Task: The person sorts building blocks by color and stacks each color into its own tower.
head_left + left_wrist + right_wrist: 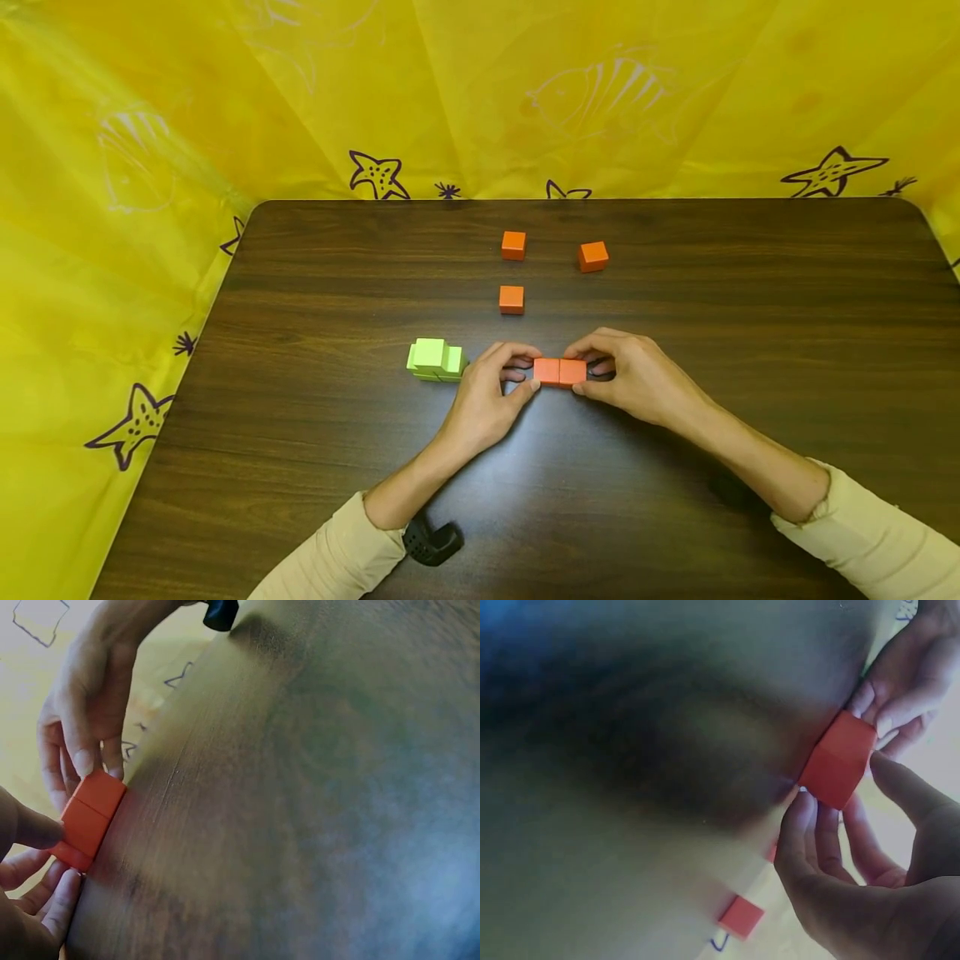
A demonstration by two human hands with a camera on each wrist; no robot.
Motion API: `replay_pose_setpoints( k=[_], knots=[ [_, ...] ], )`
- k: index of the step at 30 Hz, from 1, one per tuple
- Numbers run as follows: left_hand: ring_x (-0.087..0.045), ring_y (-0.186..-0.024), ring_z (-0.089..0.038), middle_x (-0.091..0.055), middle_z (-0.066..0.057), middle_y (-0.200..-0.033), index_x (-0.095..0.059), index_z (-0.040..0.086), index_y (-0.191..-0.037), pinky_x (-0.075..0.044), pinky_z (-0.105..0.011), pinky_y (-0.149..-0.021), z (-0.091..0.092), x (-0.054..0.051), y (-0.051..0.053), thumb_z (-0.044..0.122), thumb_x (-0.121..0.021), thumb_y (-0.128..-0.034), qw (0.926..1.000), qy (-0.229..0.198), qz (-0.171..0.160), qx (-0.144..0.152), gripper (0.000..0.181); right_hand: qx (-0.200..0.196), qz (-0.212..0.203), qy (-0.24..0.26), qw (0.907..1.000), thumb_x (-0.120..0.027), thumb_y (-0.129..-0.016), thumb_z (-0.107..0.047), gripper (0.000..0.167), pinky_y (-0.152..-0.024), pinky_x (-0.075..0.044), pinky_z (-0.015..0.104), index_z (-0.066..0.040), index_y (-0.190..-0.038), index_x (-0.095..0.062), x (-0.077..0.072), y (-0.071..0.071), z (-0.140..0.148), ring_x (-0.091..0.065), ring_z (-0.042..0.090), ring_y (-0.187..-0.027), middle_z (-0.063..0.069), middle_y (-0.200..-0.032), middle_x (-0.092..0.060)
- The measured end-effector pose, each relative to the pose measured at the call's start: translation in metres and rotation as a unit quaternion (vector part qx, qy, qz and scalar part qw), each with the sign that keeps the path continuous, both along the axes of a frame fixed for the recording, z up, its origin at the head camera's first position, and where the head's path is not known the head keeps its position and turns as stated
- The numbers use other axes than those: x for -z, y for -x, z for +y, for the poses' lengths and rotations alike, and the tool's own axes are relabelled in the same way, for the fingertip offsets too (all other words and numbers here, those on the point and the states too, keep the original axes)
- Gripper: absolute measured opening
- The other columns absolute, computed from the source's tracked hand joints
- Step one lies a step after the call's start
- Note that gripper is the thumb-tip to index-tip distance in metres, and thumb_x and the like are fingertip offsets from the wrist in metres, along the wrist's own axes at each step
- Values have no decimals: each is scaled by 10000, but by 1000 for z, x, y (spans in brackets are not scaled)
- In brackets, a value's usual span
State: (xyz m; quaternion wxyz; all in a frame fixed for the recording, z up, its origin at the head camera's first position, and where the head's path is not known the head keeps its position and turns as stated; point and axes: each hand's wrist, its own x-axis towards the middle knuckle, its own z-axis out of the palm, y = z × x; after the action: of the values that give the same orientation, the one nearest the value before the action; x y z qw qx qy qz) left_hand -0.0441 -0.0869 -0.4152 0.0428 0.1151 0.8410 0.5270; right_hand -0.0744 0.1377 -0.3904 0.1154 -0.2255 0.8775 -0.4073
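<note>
Two orange blocks (pixel 559 372) stand side by side, touching, between the two hands. The left hand (pixel 487 400) pinches the left block between thumb and fingers. From the other side the right hand (pixel 645 379) pinches the right block. In the left wrist view the joined blocks (pixel 91 814) show a seam between them, with the right hand (pixel 94 705) at the far end. The right wrist view shows the blocks (pixel 840 761) held at both ends, partly covered by fingertips.
Three loose orange cubes (pixel 513 245) (pixel 593 257) (pixel 512 300) lie farther back on the brown table (pixel 315 283). A light green block stack (pixel 431 358) stands left of the left hand. Behind the table hangs a yellow patterned cloth (pixel 480 92).
</note>
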Motion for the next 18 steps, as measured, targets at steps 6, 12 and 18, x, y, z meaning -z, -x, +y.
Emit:
replay_pose_setpoints(
  k=[6,12,18],
  knots=[
    [-635,-1035,-157,-638,-46,-1116,-664,60,-1139,-543,-236,-882,0,0,0,-7,-745,-866,10000,-11,0,7,292,23,-17,239,9997,-832,-803,-68,342,-802,-587,324,-67,-1120,-703,-5,6,1,-680,172,-919,46,-1074,-706],
    [-632,-1036,-149,-637,-43,-1116,-665,60,-1139,-540,-229,-882,0,0,0,-7,-746,-866,10000,-29,-34,-2,293,12,67,338,9994,-819,-820,-73,332,-817,-584,346,-53,-1127,-694,-7,10,2,-680,217,-945,73,-1076,-703],
    [-631,-1035,-142,-639,-39,-1117,-665,57,-1138,-537,-222,-883,0,-1,0,-3,-745,-868,10000,-22,-49,3,288,100,114,313,9994,-833,-811,-99,347,-822,-582,339,-74,-1129,-697,-10,15,3,-680,205,-936,57,-1082,-701]
  ],
)
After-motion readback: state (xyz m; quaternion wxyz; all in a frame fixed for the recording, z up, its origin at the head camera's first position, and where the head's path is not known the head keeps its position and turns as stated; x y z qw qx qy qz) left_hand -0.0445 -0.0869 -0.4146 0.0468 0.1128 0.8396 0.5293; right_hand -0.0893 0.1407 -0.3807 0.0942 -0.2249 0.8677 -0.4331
